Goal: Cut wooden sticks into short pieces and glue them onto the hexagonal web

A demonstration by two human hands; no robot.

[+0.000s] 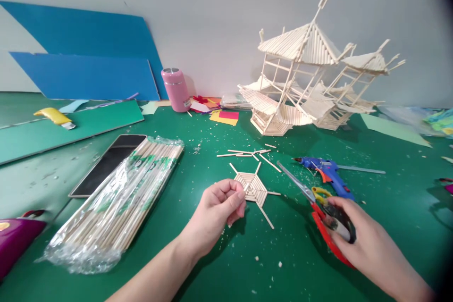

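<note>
My left hand is closed in a pinch, with the pale tip of a small wooden stick showing at its fingertips. Right beside and partly behind those fingers lies a flat hexagonal web of thin wooden sticks, its spokes sticking out past the rim. My right hand is closed round the red and yellow handles of scissors, whose blades point up and left toward the loose sticks. Just beyond the scissors rests a blue glue gun with a glue stick in its back.
A plastic-wrapped bundle of sticks lies at left, partly over a black phone. Behind stand a pink flask and stick-built pavilions. A yellow cutter rests on a green board. Scraps dot the green table.
</note>
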